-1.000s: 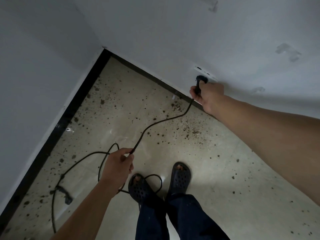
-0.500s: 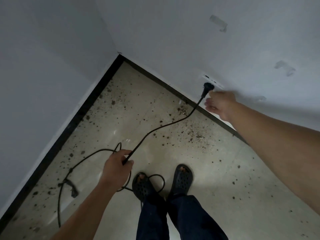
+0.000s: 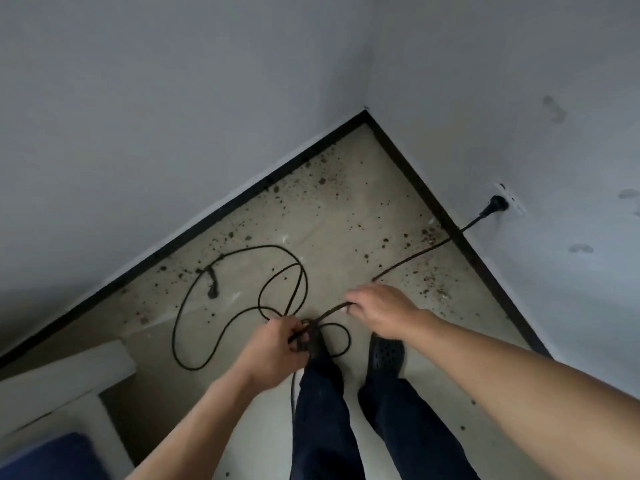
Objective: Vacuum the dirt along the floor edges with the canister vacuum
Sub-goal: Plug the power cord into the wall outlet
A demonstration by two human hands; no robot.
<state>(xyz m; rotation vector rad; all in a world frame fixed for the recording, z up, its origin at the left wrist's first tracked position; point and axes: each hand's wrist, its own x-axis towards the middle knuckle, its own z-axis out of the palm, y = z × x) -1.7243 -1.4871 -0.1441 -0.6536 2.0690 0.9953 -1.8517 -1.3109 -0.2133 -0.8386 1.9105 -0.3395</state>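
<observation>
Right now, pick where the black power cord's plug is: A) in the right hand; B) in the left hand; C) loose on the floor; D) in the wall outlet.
D: the plug sits in the wall outlet, while the left hand and right hand both grip the power cord farther along.

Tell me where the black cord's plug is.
In the head view the plug sits at the right, seated in the white wall socket just above the black baseboard, right of the room corner.
</observation>
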